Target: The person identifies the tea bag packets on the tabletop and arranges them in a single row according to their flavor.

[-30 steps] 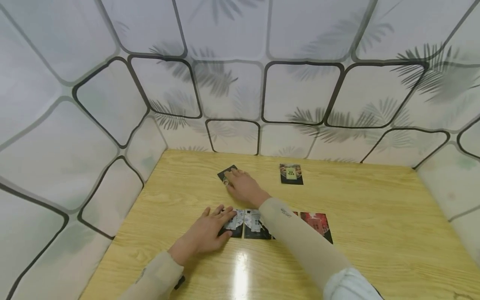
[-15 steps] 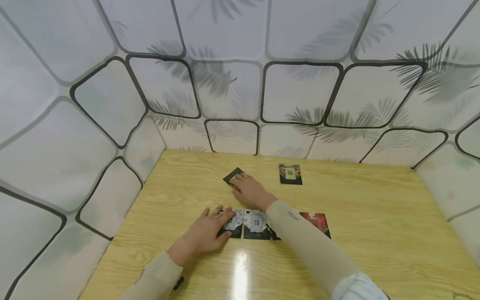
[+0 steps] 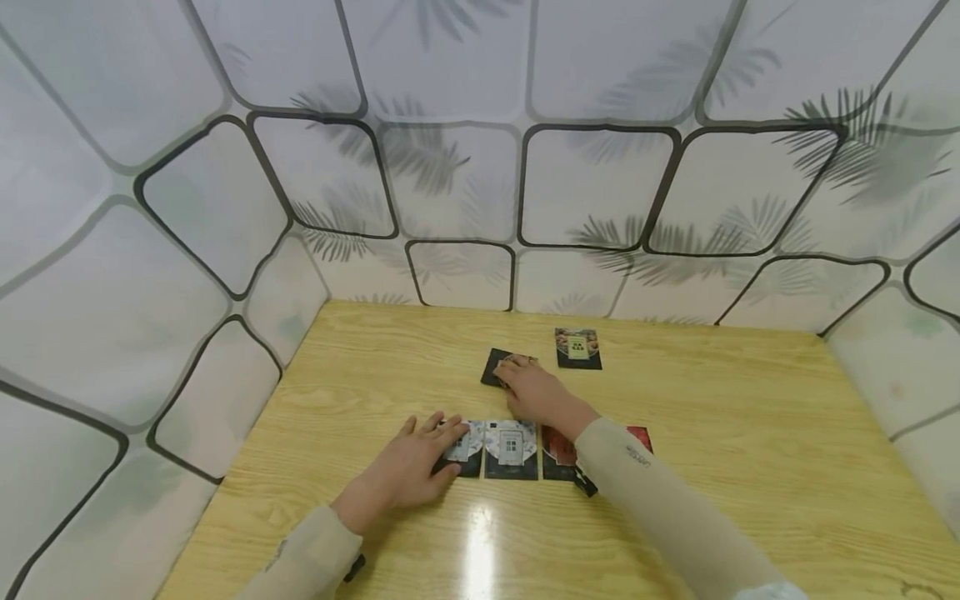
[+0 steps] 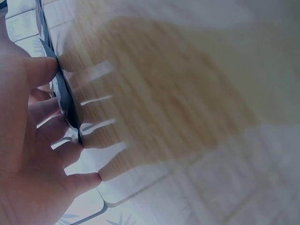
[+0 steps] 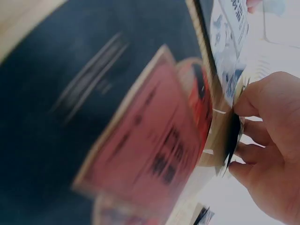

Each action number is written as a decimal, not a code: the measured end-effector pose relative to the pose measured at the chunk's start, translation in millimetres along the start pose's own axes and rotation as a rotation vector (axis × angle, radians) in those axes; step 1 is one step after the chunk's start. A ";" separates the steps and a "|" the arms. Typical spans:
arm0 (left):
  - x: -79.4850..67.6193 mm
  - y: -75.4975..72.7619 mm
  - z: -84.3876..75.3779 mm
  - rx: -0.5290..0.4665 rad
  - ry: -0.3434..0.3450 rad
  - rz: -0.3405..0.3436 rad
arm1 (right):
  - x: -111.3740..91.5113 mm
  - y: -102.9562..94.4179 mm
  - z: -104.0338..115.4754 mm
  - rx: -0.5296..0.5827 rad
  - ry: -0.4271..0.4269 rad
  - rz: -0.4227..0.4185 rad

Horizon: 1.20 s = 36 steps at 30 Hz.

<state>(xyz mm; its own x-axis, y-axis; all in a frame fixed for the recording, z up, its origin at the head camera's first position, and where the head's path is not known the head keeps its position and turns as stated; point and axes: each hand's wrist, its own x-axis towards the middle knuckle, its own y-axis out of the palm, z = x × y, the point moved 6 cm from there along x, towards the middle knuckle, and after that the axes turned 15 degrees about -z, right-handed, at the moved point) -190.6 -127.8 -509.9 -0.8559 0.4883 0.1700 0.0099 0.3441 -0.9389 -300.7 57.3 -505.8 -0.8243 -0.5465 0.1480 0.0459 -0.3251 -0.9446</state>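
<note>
Right hand and dark packet shifted rightward on table in head view, nearer yellow-labelled packet; left hand unmoved, fingers spread, resting on silver-and-black packet. Left wrist: fingers extended, touching packet, not clenched. Right wrist: relaxed fingers and thumb press dark packet, ungripped; red-labelled packet near, blurred. Packet contents hidden.

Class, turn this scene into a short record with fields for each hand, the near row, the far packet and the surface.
Left hand: fingers spread, resting on the leftmost white packet
Right hand: fingers on a dark packet, lying askew
Near row, left to right: leftmost white packet, second white packet, red packet, second red packet; both red ones partly hidden by the right arm
Far packet: yellow-label packet, untouched
Surface: wood-grain table
</note>
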 end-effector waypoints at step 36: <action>-2.7 -0.6 -0.8 -0.017 0.018 -0.026 | -64.0 -38.7 -72.0 0.039 0.113 -0.159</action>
<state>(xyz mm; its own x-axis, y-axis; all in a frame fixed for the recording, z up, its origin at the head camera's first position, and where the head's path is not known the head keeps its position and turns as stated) -187.9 -128.6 -509.5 -0.8467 0.4934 0.1993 -0.0030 0.3702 -0.9290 -290.4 160.4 -499.8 -0.8808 -0.3968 0.2584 -0.0696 -0.4312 -0.8996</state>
